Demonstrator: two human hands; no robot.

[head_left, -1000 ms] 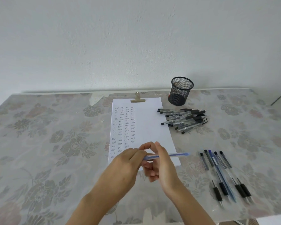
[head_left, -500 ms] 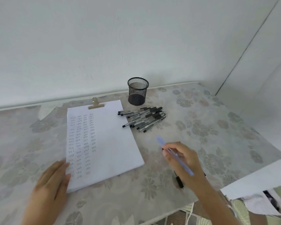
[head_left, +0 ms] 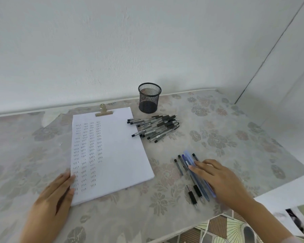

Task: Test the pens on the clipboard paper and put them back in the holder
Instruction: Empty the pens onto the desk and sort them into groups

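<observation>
Right grip point(head_left: 216, 179) rests on roughly six pens point(head_left: 179, 167); left grip point(head_left: 54, 195) touches one paper point(head_left: 121, 146).

I am looking at what seems to be a room in a home, with one corner used as a plain desk. A table point(head_left: 263, 179) stands against a bare white wall point(head_left: 112, 50), under a faded floral cloth point(head_left: 218, 120) of a household sort. On it sit a black mesh holder point(head_left: 149, 99), a clipboard point(head_left: 104, 112) whose paper point(head_left: 119, 146) carries columns of small handwritten marks, and a loose heap of pens point(head_left: 154, 127). To the right, a second white wall meets the first. Below the table's near edge, a floor point(head_left: 218, 228) shows green and brown fan patterns.
</observation>
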